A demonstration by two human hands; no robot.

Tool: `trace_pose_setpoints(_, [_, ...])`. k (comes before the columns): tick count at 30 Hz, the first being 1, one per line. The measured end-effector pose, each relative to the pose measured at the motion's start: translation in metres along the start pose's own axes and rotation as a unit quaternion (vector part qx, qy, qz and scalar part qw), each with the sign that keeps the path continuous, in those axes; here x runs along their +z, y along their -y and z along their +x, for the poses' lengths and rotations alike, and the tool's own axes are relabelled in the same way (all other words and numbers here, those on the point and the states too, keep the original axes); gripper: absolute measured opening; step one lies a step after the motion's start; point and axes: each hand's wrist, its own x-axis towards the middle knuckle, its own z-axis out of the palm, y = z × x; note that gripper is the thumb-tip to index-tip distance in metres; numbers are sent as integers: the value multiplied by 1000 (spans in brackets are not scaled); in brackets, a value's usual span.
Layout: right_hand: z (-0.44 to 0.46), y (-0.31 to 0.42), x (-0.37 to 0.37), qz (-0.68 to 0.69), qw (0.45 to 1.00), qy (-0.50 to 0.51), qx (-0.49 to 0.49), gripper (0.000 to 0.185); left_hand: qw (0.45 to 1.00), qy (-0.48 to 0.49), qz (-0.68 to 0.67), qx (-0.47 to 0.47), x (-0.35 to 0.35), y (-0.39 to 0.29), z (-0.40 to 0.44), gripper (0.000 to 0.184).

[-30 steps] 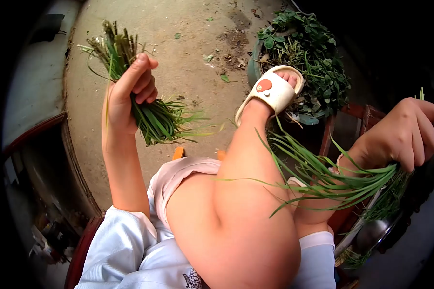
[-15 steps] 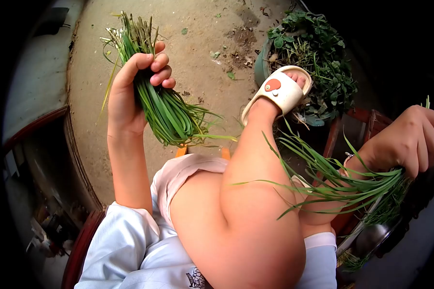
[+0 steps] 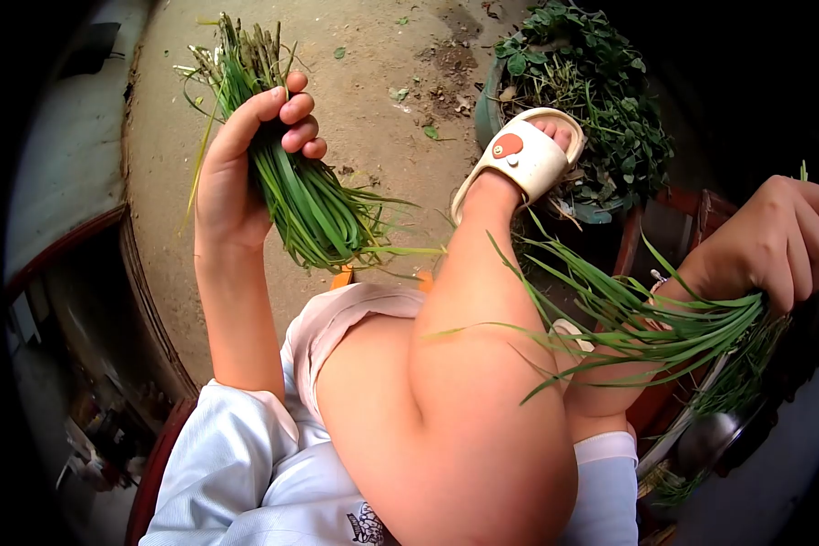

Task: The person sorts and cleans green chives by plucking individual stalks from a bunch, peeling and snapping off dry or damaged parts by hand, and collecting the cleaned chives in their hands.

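Observation:
My left hand [image 3: 259, 146] is raised at the upper left, its fingers wrapped round a thick bunch of garlic chives [image 3: 305, 209]. The pale cut stems stick up above the fist; the green blades hang below it toward my lap. At the right edge my right hand [image 3: 778, 241] is closed on a second, looser bunch of chives [image 3: 646, 328]. Those blades spread leftward over my bent leg. The ends of that bunch inside the fist are mostly hidden. More chives [image 3: 737, 378] lie just below the right hand.
A green tub [image 3: 489, 107] heaped with leafy scraps stands beyond my slippered foot [image 3: 519, 155]. At the lower right sits a shiny metal bowl [image 3: 708, 437] by a red wooden frame [image 3: 628, 241]. Bits of leaf and dirt are scattered on the concrete floor [image 3: 364, 118].
Both hands, still holding their bunches, appear slightly higher in view, and the whole scene has shifted a little too. Neither grip has visibly changed.

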Motion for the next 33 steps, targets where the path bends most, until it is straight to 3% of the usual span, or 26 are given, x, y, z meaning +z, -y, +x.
trace_pose_setpoints(5, [-4,19,-4,-132,988,-81,10,12,991,88,-104,6,-4,7,4,21])
trace_pose_setpoints(6, [-7,25,-7,-245,960,-136,-12,14,981,102,-163,1,-4,8,4,22])
trace_pose_setpoints(8, [-14,35,-13,-512,819,-258,-3,17,959,173,-225,-25,-7,13,9,24])
trace_pose_setpoints(10, [-16,23,-26,-667,653,-359,0,21,958,173,-226,-30,2,16,7,25])
trace_pose_setpoints(12, [-18,7,-43,-738,544,-398,1,19,982,96,-160,-11,16,19,0,30])
trace_pose_setpoints(14, [-18,-9,-57,-737,555,-387,15,14,995,31,-98,-11,26,24,-4,29])
trace_pose_setpoints(16, [-15,-32,-65,-777,493,-387,49,10,998,17,-37,-46,29,26,-5,27])
trace_pose_setpoints(18, [-13,-45,-74,-791,490,-357,87,7,999,14,23,-35,39,28,-9,26])
trace_pose_setpoints(22, [-13,-56,-83,-780,519,-326,125,6,997,37,66,-17,47,31,-11,23])
trace_pose_setpoints(24, [-10,-65,-84,-733,578,-342,108,6,996,44,72,-24,50,32,-11,20])
trace_pose_setpoints(27, [-13,-66,-86,-695,614,-356,112,10,994,43,98,-30,52,30,-14,17])
trace_pose_setpoints(33, [-13,-72,-86,-711,575,-381,138,8,990,39,139,0,60,32,-13,17])
